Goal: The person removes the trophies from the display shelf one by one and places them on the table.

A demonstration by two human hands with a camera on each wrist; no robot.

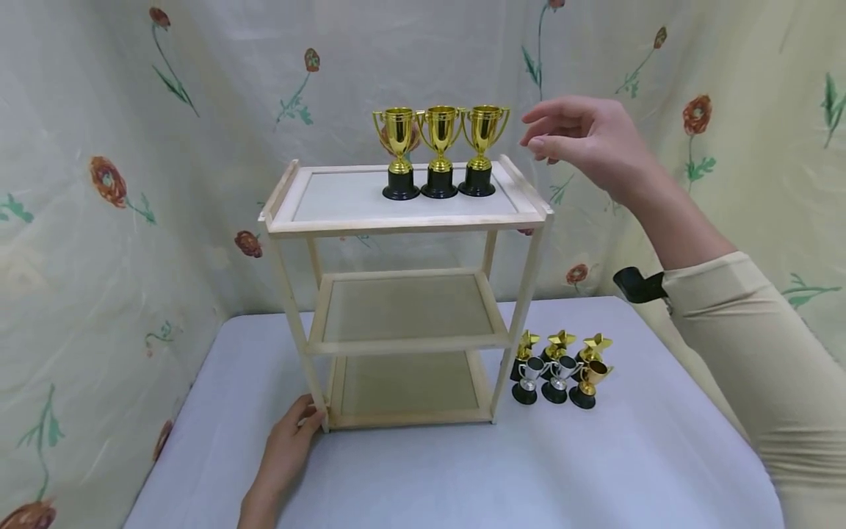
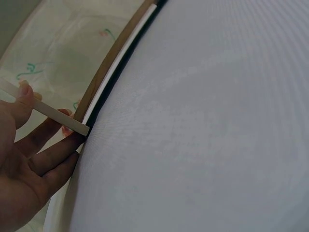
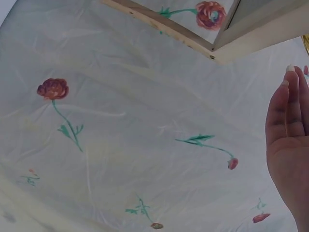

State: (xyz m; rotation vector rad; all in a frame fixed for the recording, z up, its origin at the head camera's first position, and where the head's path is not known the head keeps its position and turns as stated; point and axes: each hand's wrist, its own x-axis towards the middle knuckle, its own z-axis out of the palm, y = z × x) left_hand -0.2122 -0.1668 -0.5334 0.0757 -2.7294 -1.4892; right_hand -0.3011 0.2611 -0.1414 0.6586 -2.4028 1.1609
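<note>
At upper right of the frame, right hand [image 1: 584, 136] with fingers close together and loosely bent, near three gold trophy cups [image 1: 439, 128] in a row, upper centre, atop a pale wooden shelf unit [image 1: 410, 225]. At lower left, left hand [image 1: 287, 444] pinching the front leg [image 1: 313, 383]; right of centre, six more trophies [image 1: 562, 367] on a white table [image 1: 423, 481].

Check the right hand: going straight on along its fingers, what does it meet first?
The right hand would likely meet the rightmost gold trophy on the top shelf. Depth is unclear in the head view, so it could pass behind or in front.
</note>
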